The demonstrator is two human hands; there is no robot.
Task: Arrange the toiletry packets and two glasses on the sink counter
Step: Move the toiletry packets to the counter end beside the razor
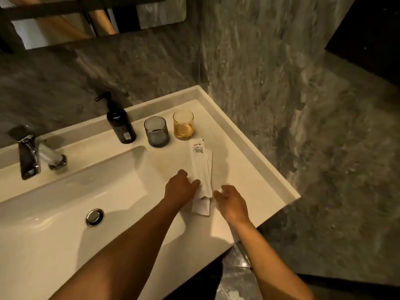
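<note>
Long white toiletry packets (202, 167) lie stacked lengthwise on the pale sink counter (249, 169), the top one printed with small text at its far end. My left hand (180, 188) rests on their left edge, thumb pressing the stack. My right hand (232, 201) hovers just right of the packets' near end, fingers spread, holding nothing. Behind the packets stand a smoky grey glass (156, 132) and an amber glass (183, 124), side by side and upright.
A black pump bottle (120, 124) stands left of the glasses. The white basin (71, 204) with its drain plug (94, 217) and chrome tap (32, 152) fills the left. Marble walls close the back and right; the counter's edge drops off at right.
</note>
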